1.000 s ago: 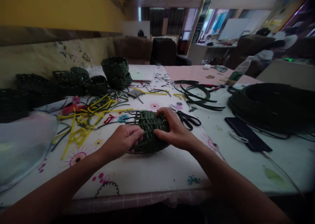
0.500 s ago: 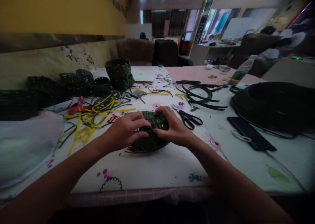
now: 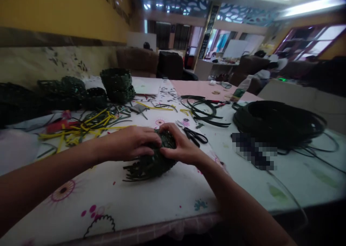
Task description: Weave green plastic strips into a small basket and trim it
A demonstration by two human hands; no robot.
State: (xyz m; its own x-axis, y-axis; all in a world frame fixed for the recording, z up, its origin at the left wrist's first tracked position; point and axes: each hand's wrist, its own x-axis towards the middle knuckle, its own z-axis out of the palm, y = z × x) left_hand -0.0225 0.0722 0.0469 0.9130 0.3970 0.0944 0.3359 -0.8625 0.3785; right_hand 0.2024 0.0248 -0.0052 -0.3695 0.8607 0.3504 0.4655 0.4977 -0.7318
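A dark green woven basket [image 3: 156,162] rests on the table in front of me, with loose strip ends poking out at its lower left. My left hand [image 3: 137,143] grips its upper left part, thumb below and fingers curled on top. From the other side my right hand [image 3: 180,145] is wrapped around the basket's upper right, the thumb pressed on the near face. The two thumbs and fingertips come close together over the weave and partly hide it. Black-handled scissors [image 3: 196,135] lie just beyond my right hand.
Yellow strips [image 3: 92,125] and dark scraps are scattered to the left. Several finished-looking woven baskets [image 3: 116,84] stand along the wall. Coiled green strips [image 3: 202,109], a plastic bottle [image 3: 242,89] and a large dark coil [image 3: 273,125] are farther right. People sit in the background.
The view has tilted up and turned right. The basket has been turned, so more loose strip ends show at its lower left. Both hands keep their hold on it.
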